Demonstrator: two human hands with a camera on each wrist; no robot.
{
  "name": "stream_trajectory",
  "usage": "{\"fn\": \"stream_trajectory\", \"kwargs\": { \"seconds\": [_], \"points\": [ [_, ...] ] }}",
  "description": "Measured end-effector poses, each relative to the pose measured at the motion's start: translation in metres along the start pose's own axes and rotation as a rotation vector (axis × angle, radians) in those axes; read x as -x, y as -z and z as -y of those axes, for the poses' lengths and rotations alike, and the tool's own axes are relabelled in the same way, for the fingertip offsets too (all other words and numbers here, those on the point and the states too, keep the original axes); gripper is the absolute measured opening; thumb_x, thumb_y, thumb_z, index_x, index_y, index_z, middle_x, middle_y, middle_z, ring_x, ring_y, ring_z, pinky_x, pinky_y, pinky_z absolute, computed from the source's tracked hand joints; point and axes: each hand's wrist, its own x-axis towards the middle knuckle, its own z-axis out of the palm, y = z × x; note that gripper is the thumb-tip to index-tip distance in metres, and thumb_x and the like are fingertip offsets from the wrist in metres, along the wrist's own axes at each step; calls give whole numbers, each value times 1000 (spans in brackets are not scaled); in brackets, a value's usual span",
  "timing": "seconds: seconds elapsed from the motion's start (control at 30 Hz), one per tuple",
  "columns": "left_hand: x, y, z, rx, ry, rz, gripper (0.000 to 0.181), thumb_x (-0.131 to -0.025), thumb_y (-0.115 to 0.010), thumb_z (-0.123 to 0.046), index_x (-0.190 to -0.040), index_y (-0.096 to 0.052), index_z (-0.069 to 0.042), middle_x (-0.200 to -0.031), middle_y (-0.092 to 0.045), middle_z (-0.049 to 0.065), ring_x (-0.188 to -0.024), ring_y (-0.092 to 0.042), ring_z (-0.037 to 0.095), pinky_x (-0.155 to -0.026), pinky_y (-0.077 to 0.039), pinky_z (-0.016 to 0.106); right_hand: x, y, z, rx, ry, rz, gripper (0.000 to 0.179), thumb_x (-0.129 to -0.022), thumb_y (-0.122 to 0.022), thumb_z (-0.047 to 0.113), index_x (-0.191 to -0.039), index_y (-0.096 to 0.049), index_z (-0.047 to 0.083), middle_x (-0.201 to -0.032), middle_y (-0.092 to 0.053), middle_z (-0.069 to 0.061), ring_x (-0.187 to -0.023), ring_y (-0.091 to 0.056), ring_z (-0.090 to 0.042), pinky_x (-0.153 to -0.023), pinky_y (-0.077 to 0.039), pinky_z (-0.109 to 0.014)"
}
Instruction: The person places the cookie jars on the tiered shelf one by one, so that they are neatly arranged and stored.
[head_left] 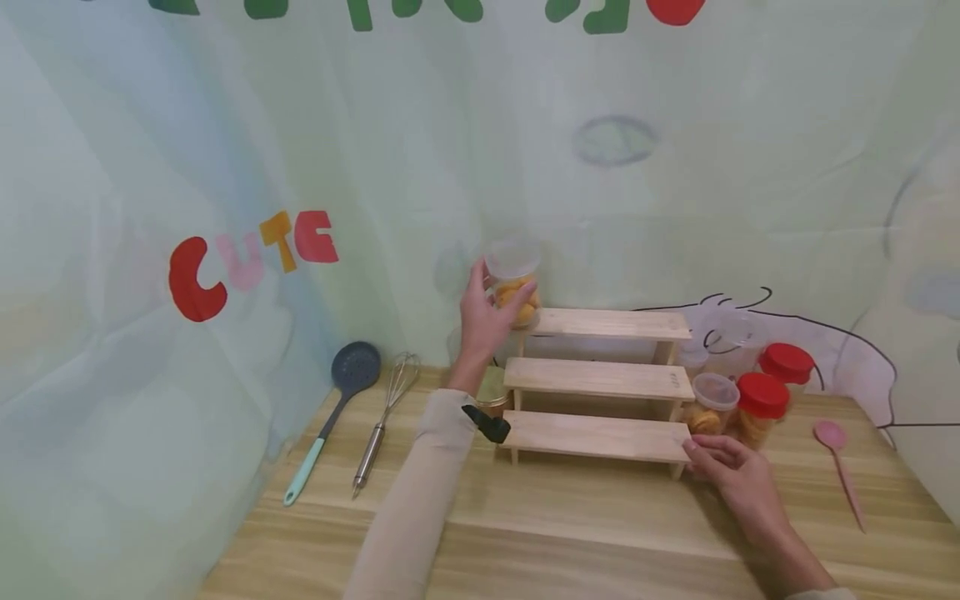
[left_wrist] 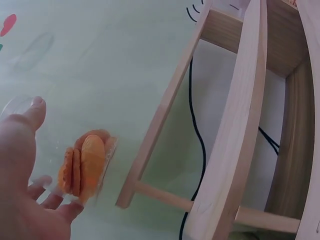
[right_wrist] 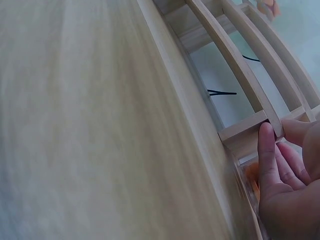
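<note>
Two hands busy: left hand grips clear cookie jar at the left end of the stepped wooden rack's top tier; right hand, fingers relaxed, rests against the bottom tier's right end, likely steadying it.

Clear jar, orange cookies inside. Stepped rack: pale bare wood. Surface: light wood grain. Two jars with red lids. Spoon pink. Skimmer: dark grey head, mint handle. Whisk steel. Backdrop pale green, letters red, pink, orange. Sleeve beige.
</note>
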Motion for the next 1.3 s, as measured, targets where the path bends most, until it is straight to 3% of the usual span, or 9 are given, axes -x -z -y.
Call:
{"fn": "stream_trajectory", "kwargs": {
  "seconds": [0.27,0.53,0.7,1.03,1.3],
  "points": [
    [-1,-16,14,-45,87,11,90,-95,-84,-47,-166,-38,-15,-160,-54,8,-147,-54,27,-121,-53,47,-1,-3,-3,10,-5,-1,43,-103,-78,31,-131,-69,-1,-98,-80,21,-88,-77,-1,-82,-64,-16],
    [14,-11,28,-128,147,120,98,-94,-88,-33,-171,-30,-17,-169,-45,11,-155,-46,32,-127,-47,50,-2,-4,-2,-17,10,-3,40,-102,-78,31,-128,-70,1,-98,-80,20,-88,-78,-3,-81,-65,-17],
    [25,-9,40,-74,211,149,89,-95,-87,-32,-167,-38,-19,-171,-45,7,-158,-44,28,-130,-43,45,-2,-3,-2,-16,13,-4,41,-102,-79,30,-129,-70,0,-98,-80,21,-88,-78,-3,-81,-66,-18],
    [25,-10,46,-52,186,124,88,-92,-90,-34,-165,-44,-16,-166,-52,12,-155,-50,27,-128,-45,42,-3,-3,-3,-21,31,-17,39,-102,-79,31,-126,-70,2,-97,-80,20,-88,-79,-3,-81,-66,-18],
    [27,-9,50,-82,134,161,90,-94,-87,-37,-168,-39,-20,-170,-47,9,-158,-45,24,-128,-45,43,-2,-2,-4,-37,53,-13,36,-102,-78,29,-124,-71,1,-97,-81,19,-87,-79,-4,-80,-66,-18]
  ]
}}
